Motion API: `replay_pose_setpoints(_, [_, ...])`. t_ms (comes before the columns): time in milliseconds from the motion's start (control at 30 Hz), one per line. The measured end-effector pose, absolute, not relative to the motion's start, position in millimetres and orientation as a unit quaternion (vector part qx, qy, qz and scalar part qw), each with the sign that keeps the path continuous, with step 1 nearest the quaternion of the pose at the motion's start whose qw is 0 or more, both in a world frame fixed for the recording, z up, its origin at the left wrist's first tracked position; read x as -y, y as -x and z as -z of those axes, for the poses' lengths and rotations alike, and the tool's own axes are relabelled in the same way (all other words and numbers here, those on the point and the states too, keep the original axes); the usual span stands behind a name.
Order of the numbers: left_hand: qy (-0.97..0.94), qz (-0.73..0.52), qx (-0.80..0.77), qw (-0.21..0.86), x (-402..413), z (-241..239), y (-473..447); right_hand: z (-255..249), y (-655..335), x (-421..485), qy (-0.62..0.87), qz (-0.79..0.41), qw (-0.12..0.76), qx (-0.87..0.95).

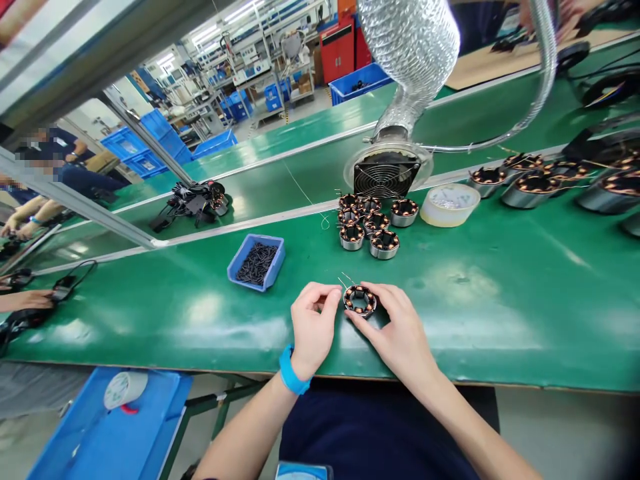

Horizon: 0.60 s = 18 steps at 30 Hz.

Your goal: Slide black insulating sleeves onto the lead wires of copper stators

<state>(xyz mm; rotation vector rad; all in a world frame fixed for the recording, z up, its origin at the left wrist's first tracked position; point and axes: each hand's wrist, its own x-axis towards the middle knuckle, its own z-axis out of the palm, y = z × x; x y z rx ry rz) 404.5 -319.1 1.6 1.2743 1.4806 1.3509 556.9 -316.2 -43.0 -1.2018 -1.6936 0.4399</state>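
A round motor stator (359, 300) with copper windings lies on the green bench (500, 300) in front of me. My right hand (400, 330) grips its right side with curled fingers. My left hand (314, 327), with a blue wristband, sits just left of it, fingers pinched near the thin wire leads that stick up from the stator; what the pinch holds is too small to see. Several more stators (373, 223) stand clustered farther back.
A small blue bin of black parts (257, 261) sits left of centre. A fan with a foil duct (387, 172) and a white tub (449, 203) stand behind. Larger wound stators (530, 183) line the right. Co-workers' hands (25, 300) rest at the far left. A blue tray (110, 427) lies below.
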Motion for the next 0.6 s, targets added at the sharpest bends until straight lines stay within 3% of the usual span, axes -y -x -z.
replay_pose_setpoints(233, [-0.506, -0.441, -0.588, 0.451, 308, 2, -404, 42, -559, 318, 0.490, -0.190, 0.483, 0.700])
replay_pose_setpoints(600, [-0.514, -0.529, -0.599, 0.312, 308, 1, -417, 59, -558, 316, 0.465, -0.127, 0.486, 0.729])
